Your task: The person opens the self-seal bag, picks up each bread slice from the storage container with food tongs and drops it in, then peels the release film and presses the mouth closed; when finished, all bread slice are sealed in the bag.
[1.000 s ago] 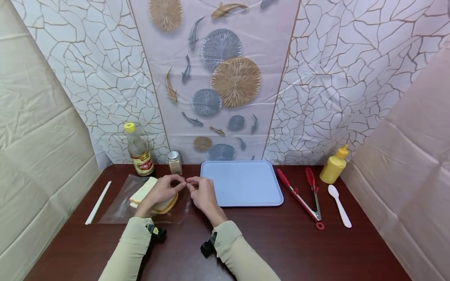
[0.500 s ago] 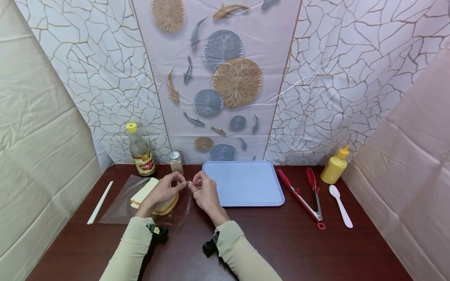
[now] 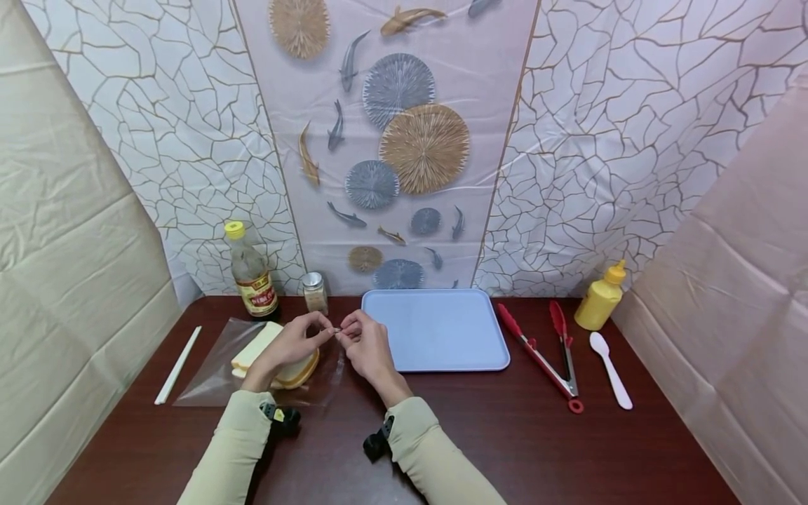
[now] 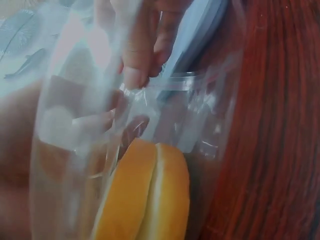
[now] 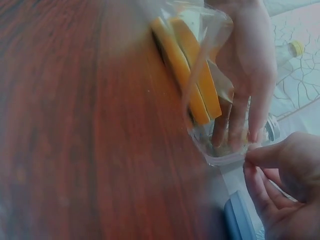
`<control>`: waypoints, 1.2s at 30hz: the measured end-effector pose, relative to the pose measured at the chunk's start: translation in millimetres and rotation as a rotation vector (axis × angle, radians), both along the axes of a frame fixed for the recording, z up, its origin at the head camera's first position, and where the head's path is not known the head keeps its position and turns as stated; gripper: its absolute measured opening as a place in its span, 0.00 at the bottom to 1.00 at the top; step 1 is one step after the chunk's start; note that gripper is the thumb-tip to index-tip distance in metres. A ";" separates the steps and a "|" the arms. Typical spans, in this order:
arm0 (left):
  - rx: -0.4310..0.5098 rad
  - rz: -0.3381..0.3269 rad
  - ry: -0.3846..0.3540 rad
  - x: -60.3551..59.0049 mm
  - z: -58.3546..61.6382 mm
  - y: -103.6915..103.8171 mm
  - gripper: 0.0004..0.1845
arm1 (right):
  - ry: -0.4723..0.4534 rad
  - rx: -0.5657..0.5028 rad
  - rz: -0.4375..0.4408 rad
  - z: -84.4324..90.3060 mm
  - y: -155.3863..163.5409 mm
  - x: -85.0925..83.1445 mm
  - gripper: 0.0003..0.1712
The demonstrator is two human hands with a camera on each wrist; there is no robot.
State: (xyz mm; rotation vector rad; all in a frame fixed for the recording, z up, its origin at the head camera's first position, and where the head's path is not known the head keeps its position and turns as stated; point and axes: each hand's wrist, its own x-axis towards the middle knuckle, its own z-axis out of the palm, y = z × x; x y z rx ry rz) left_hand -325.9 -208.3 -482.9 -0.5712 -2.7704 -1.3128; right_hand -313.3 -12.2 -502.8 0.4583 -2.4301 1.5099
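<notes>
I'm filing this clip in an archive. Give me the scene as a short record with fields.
Left hand: pinches the edge of the clear bag
Right hand: pinches the same edge, close beside the left
Bag contents: bread slices
Tray: pale blue, right of the bag
Far left: white chopsticks
Behind bag: yellow-capped bottle, silver-lidded jar
Right of tray: red-tipped tongs spread open, white spoon, yellow squeeze bottle
</notes>
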 end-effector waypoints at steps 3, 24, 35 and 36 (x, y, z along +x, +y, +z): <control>0.099 -0.027 -0.041 -1.5 -2.0 -3.9 0.10 | -0.025 -0.001 0.016 -0.7 1.3 -0.6 0.09; 0.000 0.004 0.013 -3.9 -4.5 -2.2 0.06 | -0.026 0.004 0.031 -1.7 4.8 -2.8 0.08; 0.073 0.037 -0.038 -6.7 -6.2 -5.7 0.07 | 0.022 -0.013 0.048 -1.6 2.4 -2.9 0.04; 0.076 0.038 -0.041 -6.8 -6.1 -6.0 0.08 | 0.026 -0.003 0.049 -1.3 1.9 -2.6 0.05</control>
